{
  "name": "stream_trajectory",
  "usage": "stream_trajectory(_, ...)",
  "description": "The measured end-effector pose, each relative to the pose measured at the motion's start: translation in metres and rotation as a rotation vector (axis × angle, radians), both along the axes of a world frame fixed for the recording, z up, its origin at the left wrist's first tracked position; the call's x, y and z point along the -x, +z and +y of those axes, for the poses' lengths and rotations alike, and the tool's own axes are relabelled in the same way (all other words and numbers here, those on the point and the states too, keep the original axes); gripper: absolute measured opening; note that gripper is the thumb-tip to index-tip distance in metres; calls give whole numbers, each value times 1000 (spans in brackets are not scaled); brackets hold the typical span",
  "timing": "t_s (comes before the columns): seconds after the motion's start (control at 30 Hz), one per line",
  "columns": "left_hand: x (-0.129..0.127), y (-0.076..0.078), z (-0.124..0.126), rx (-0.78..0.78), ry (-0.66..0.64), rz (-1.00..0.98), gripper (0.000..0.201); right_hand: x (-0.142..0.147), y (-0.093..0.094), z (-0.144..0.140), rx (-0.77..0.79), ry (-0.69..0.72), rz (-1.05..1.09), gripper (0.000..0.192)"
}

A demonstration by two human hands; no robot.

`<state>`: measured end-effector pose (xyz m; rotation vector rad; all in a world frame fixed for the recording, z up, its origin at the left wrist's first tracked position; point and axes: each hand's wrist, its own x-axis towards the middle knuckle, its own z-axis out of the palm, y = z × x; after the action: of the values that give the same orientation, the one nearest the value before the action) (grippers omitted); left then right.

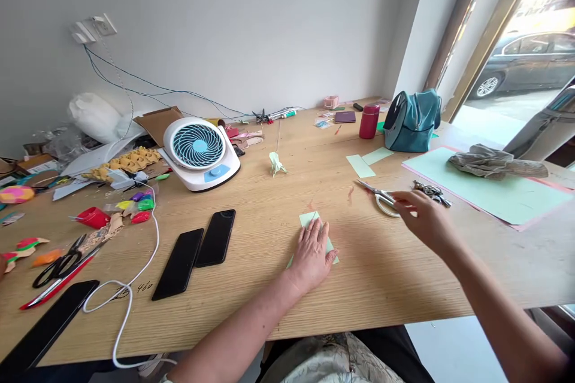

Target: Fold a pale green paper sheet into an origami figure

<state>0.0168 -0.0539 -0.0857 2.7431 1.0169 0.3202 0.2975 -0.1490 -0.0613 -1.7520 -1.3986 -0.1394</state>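
the left hand (313,251) lies flat on a small green paper (309,219) near the front of the wood table (251,311). its fingers are spread a little and press the paper down, so the paper is pinned and does not slide. the paper looks thin and smooth, with straight edges and a pointy corner that peeks out past the fingertips.

the right hand (424,221) is a bit further off to the right. its fingers are loosely curled and touch the white handle of the scissors (381,197), but i cannot tell if they have a real hold on it. the scissors lie on the table, metal blades pointing left.

i think this is the step of holding the paper still and getting the scissors. the next move would need a firm grip in the handle loops, with the paper kept flat.

to the left lie two flat black phones (197,251), shiny and smooth. further back are green paper strips (366,161), a small folded paper shape (276,164), and a round white fan (200,152). far back stand a red cup (369,121) and a soft teal bag (413,119).
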Motion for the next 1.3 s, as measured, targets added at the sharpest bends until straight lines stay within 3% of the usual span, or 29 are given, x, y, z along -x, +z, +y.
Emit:
stream_trajectory(0.07,1,1,2,6,-49,-69,64,-11,-3,40,205,-73,-134,26)
stream_trajectory(0.17,3,2,7,5,-83,-198,61,-19,-18,63,376,-158,-257,26)
stream_trajectory(0.27,5,5,15,-1,-42,-325,48,-22,-27,64,395,-213,-276,28)
stream_trajectory(0.4,10,8,27,-7,47,-410,34,-29,-24,66,490,-292,-332,33)
stream_trajectory(0.57,15,9,31,-24,110,-354,30,-34,-20,71,565,-282,-348,32)
stream_trajectory(0.73,20,13,17,-97,92,-170,36,-32,-13,69,571,-247,-264,32)
stream_trajectory(0.9,25,9,4,-96,-64,117,63,-21,5,82,417,-50,159,32)
stream_trajectory(1.03,27,11,3,-112,-98,233,73,-5,5,96,391,332,505,38)
stream_trajectory(1.1,26,15,4,-117,-104,258,74,4,-1,97,338,414,643,39)
stream_trajectory(1.2,24,20,4,-113,-109,278,71,13,-10,88,311,480,729,34)
stream_trajectory(1.3,23,20,6,-103,-122,283,71,15,-13,75,395,593,730,29)
